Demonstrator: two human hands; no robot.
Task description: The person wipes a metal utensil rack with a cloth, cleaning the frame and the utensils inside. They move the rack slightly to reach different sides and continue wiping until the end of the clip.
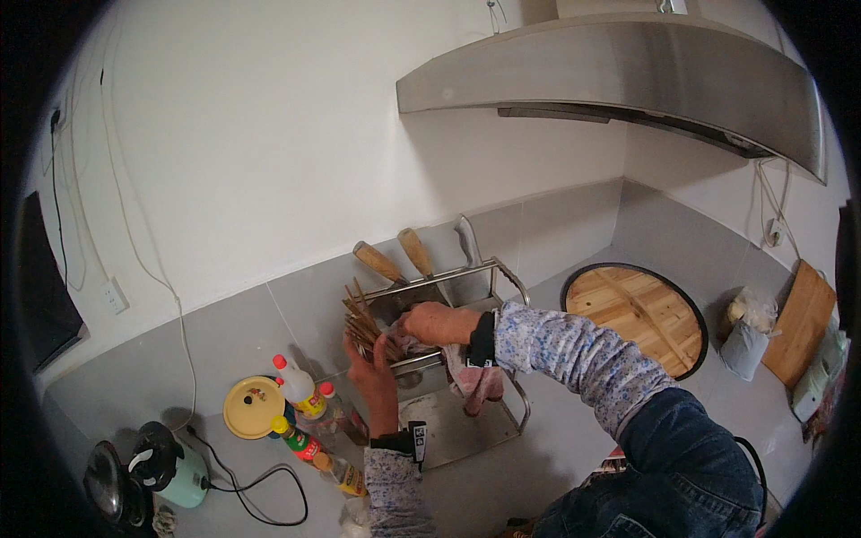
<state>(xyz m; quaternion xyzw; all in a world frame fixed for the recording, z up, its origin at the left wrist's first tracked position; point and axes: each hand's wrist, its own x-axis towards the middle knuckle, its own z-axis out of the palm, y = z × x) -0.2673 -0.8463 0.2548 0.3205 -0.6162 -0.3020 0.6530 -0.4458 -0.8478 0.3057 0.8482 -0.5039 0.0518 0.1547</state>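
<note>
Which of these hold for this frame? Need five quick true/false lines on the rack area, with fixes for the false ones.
1. The left hand is at the bundle of chopsticks. True.
2. The round wooden disc lies left of the metal rack. False: the disc lies to the right of the rack.
3. Two wooden handles stick up at the back of the rack. True.
4. The pink cloth lies on the disc. False: the cloth hangs at the front of the rack, near the right hand.
5. The round yellow lid is right of the bottles. False: it is on their left.
</note>
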